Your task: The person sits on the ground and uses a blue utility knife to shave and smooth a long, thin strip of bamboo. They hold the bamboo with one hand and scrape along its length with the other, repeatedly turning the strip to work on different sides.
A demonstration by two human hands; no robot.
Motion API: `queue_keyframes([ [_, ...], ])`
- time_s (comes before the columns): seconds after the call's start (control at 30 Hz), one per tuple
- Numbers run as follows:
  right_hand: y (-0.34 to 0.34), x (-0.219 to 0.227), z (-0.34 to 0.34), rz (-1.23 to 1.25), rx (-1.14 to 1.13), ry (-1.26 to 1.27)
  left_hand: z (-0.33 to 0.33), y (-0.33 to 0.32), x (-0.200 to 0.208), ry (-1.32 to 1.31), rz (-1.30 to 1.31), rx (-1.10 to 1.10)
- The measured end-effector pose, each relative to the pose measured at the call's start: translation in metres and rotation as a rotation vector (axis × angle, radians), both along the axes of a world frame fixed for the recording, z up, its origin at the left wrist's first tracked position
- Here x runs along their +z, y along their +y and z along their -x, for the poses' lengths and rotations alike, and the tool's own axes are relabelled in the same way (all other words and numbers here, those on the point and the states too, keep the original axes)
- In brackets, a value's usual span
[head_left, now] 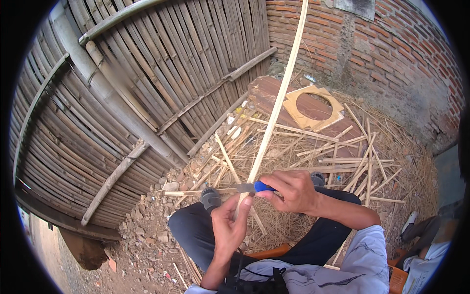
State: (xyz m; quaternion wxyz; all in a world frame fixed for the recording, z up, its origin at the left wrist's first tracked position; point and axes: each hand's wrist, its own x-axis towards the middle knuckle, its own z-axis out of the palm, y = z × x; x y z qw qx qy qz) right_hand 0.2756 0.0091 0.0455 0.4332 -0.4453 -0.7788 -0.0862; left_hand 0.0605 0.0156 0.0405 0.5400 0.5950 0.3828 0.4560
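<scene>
A long pale strip of split bamboo or wood [275, 115] slants up and away from me, past the top of the picture. Near its close end, my left hand [228, 226] grips it, thumb along the strip. My right hand [293, 190] is closed round the blue handle of a knife [262, 186]. The knife's short grey blade lies across the strip, just beyond my left thumb. Whether the blade has bitten into the strip is too small to tell. Both hands are above my bent legs [323, 215].
Loose strips [369, 161] and shavings [289, 215] litter the ground ahead. Beyond lies a tan board with a round hole [291, 109], on a brown panel. A bamboo fence [132, 88] stands left, a brick wall [391, 59] far right. Another person's leg [420, 229] shows at right.
</scene>
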Motion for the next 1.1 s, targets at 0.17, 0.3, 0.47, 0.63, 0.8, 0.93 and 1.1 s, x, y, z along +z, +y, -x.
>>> queue_keyframes([
  [0.17,-0.003,0.007,-0.002,0.017,-0.031,-0.022,0.002,-0.003,0.001,0.040,0.003,0.013],
  [0.3,0.000,0.007,-0.008,-0.009,-0.091,0.003,0.005,-0.003,0.002,0.083,0.004,0.002],
  [0.47,0.023,0.019,-0.058,-0.010,-0.306,0.203,0.025,-0.013,-0.010,0.195,0.116,-0.042],
  [0.63,0.026,0.020,-0.086,0.112,-0.396,0.299,0.043,-0.017,-0.032,0.123,0.180,-0.114],
  [0.8,0.019,-0.004,-0.049,0.027,-0.144,0.165,0.031,-0.009,-0.031,0.110,0.073,-0.075],
  [0.93,0.008,-0.004,-0.014,0.051,-0.007,0.032,0.016,-0.006,-0.020,0.043,0.105,-0.055],
  [1.1,0.003,-0.011,0.000,0.057,0.030,0.019,0.011,-0.001,-0.011,-0.009,0.131,-0.118],
])
